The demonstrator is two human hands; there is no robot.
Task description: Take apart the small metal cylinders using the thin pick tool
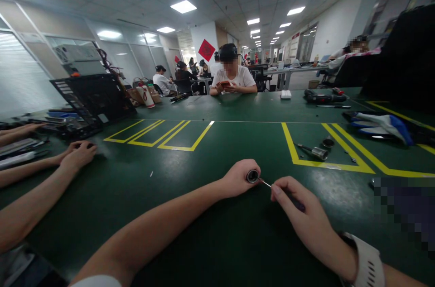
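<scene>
My left hand (239,177) is closed around a short hollow metal cylinder (252,176), its round open end turned towards me. In my right hand (299,203) is a thin screwdriver (265,183), its dark handle mostly covered by my fingers and palm. The screwdriver's shaft points left, and its tip reaches the rim area of the cylinder; I cannot tell what exactly it touches. Ahead to the right, inside a yellow-taped box, lie a metal cylinder with a rod (319,153), a round metal cap (328,142) and several tiny parts.
Yellow tape boxes (176,147) mark the green table (190,169). Blue-white gloves (384,125) and a black power tool (322,97) lie to the right. At left are a co-worker's hands (79,153) and a black frame (91,101). A person (234,78) sits opposite.
</scene>
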